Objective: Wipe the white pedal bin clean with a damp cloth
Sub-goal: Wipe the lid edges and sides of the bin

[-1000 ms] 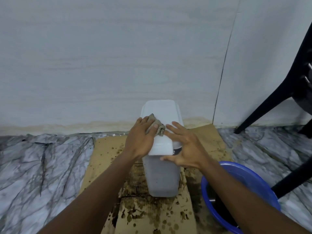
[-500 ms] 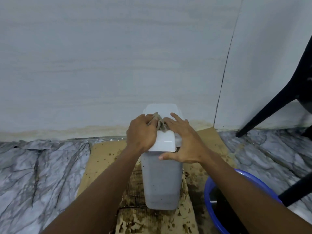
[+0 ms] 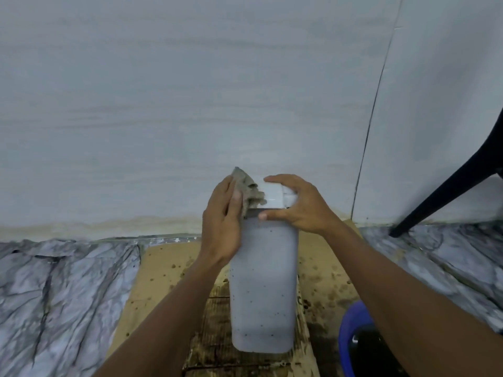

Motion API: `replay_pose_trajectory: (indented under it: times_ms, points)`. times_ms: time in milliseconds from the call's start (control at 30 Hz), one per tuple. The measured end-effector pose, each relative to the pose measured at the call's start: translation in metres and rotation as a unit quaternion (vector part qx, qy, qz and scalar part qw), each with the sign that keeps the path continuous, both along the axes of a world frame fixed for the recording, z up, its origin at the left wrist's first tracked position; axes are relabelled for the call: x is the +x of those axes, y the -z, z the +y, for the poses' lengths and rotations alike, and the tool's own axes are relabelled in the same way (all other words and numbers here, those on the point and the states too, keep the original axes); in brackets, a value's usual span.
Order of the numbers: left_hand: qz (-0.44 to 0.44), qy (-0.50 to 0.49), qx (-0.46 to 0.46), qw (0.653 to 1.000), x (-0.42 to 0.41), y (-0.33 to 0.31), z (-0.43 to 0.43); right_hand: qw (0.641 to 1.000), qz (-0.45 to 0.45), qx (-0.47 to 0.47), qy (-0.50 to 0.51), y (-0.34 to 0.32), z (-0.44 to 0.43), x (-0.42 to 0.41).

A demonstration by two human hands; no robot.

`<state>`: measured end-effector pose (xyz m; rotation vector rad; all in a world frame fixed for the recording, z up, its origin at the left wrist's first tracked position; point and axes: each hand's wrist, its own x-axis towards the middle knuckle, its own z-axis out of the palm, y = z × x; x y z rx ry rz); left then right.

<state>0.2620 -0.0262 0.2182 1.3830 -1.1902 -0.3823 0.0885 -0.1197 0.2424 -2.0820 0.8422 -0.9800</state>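
The white pedal bin (image 3: 263,284) stands upright on stained cardboard, its speckled front wall facing me. My left hand (image 3: 221,221) presses a crumpled grey damp cloth (image 3: 249,193) against the lid's left edge and the upper left corner of the bin. My right hand (image 3: 295,205) grips the lid from the right, fingers over the top and thumb on the front rim. Most of the lid is hidden behind both hands.
Wet, spotted cardboard (image 3: 163,270) lies under the bin on a marble-pattern floor (image 3: 62,289). A blue basin (image 3: 353,322) with dark water sits at the lower right. A black chair leg (image 3: 446,191) slants down at the right. A pale wall (image 3: 190,104) rises just behind the bin.
The view has dropped closer, so the bin looks larger. My left hand slid the cloth from the lid's top to its left edge. My right hand has shifted onto the lid's right side.
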Motion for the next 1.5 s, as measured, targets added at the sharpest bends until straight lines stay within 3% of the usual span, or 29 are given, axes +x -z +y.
replay_pose_trajectory:
  times_ms: [167, 333, 533, 633, 767, 1033, 1267, 1400, 1500]
  points:
    - [-0.069, -0.038, -0.069, 0.994, -0.017, 0.059, -0.004, 0.999, -0.003, 0.039, -0.015, -0.006, -0.030, 0.009]
    - [-0.319, -0.082, -0.055, 0.943, -0.013, 0.120, -0.003, 0.998, -0.031, 0.052, 0.013, 0.001, -0.052, 0.014]
    - [-0.381, -0.171, 0.005, 0.909, -0.027, 0.102, -0.027, 0.994, -0.088, 0.041, 0.057, 0.012, -0.055, 0.030]
    - [-0.417, -0.161, 0.017, 0.895, -0.039, 0.099, -0.031, 0.992, -0.098, 0.041, 0.062, 0.012, -0.057, 0.030]
    - [-0.534, -0.082, -0.022, 0.841, -0.035, 0.122, -0.017, 0.991, -0.105, 0.060, 0.057, 0.010, -0.056, 0.027]
    - [-0.423, -0.163, 0.014, 0.891, -0.052, 0.068, -0.052, 0.991, -0.111, 0.059, 0.052, 0.010, -0.047, 0.032]
    - [-0.386, -0.167, 0.021, 0.907, -0.055, 0.101, -0.023, 0.985, -0.133, 0.093, 0.053, 0.009, -0.046, 0.029]
    - [-0.315, -0.203, 0.040, 0.926, -0.067, 0.085, -0.039, 0.985, -0.139, 0.088, 0.056, 0.011, -0.040, 0.039]
    - [-0.318, -0.201, 0.038, 0.926, -0.073, 0.080, -0.046, 0.985, -0.137, 0.093, 0.059, 0.009, -0.041, 0.036]
